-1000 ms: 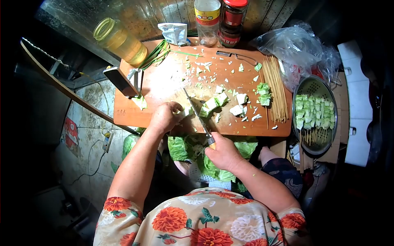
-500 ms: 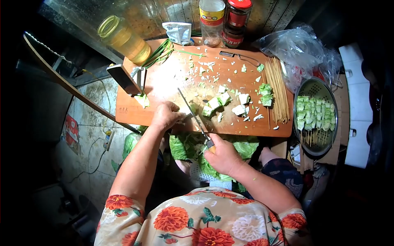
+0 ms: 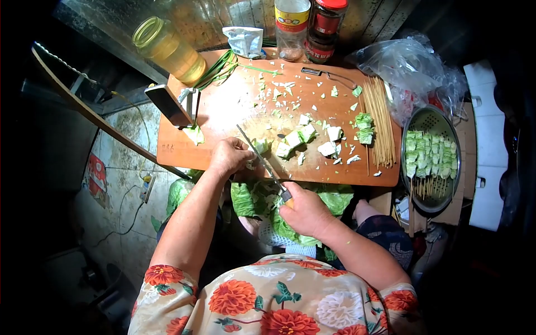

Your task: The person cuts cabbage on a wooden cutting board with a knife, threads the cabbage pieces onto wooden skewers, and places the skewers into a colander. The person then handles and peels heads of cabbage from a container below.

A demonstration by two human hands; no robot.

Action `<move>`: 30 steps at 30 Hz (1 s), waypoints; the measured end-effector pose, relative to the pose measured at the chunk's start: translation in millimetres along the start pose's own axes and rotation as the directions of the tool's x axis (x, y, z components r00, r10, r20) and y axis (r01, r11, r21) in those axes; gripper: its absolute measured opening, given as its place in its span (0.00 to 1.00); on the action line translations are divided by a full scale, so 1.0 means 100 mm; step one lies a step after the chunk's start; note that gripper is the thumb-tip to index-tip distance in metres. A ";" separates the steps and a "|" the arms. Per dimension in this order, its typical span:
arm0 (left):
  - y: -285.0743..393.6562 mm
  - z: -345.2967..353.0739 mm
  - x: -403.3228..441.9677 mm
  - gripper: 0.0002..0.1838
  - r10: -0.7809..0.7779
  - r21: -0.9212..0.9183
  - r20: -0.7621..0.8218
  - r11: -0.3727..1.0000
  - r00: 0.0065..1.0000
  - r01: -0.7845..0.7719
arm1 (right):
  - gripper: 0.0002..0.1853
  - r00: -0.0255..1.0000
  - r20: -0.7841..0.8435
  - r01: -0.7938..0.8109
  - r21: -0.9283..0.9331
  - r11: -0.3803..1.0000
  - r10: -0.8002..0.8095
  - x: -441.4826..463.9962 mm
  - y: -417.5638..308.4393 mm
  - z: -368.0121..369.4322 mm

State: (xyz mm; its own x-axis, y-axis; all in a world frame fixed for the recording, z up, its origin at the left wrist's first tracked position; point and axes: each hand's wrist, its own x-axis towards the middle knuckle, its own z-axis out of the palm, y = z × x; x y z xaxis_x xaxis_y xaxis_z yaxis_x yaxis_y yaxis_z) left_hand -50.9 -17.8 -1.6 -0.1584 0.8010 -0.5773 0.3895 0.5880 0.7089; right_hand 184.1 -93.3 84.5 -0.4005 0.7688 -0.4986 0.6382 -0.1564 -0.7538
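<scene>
My right hand (image 3: 304, 209) is wrapped round the handle of a knife (image 3: 265, 164), whose blade slants up and left over the front of a wooden cutting board (image 3: 190, 155). My left hand (image 3: 230, 157) has its fingers bent together beside the blade, on a piece of cabbage mostly hidden by them. Just right of the blade lie several cut cabbage squares (image 3: 296, 140), and small scraps are scattered over the board. Near the right edge a skewered cabbage stack (image 3: 364, 128) rests beside a row of bare wooden skewers (image 3: 381, 123).
An oval metal colander (image 3: 430, 204) with loaded cabbage skewers stands right of the board. Behind are a clear bag (image 3: 413, 61), two jars (image 3: 291, 33) and a jar of yellow liquid (image 3: 170, 53). A phone (image 3: 168, 105) leans at the left. Cabbage leaves (image 3: 335, 198) lie below the board.
The view has shifted slightly, moving the board and jars a little to the right. The blade lies closer to my left fingers. Both hands keep nearly the same places.
</scene>
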 end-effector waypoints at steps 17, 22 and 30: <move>0.10 0.00 -0.02 0.11 -0.061 0.014 0.013 0.998 0.998 0.061 | 0.25 1.000 0.005 -0.017 -0.076 0.997 0.017 0.00 -0.08 0.00; 0.16 0.00 -0.03 0.10 -0.058 -0.002 0.051 0.998 0.997 0.059 | 0.24 0.999 0.046 -0.019 -0.076 0.997 0.023 0.12 -0.03 0.00; 0.11 0.00 -0.06 0.13 -0.042 -0.055 0.019 0.998 0.999 0.043 | 0.25 0.997 0.065 -0.039 -0.071 0.997 0.044 0.42 0.05 0.09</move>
State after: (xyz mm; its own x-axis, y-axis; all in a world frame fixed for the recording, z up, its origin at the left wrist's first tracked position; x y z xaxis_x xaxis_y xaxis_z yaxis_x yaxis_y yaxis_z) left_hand -45.9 -16.5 9.4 -0.1570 0.7734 -0.6141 0.3322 0.6270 0.7047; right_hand 164.3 -67.6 55.6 -0.4139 0.7193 -0.5579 0.6983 -0.1423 -0.7015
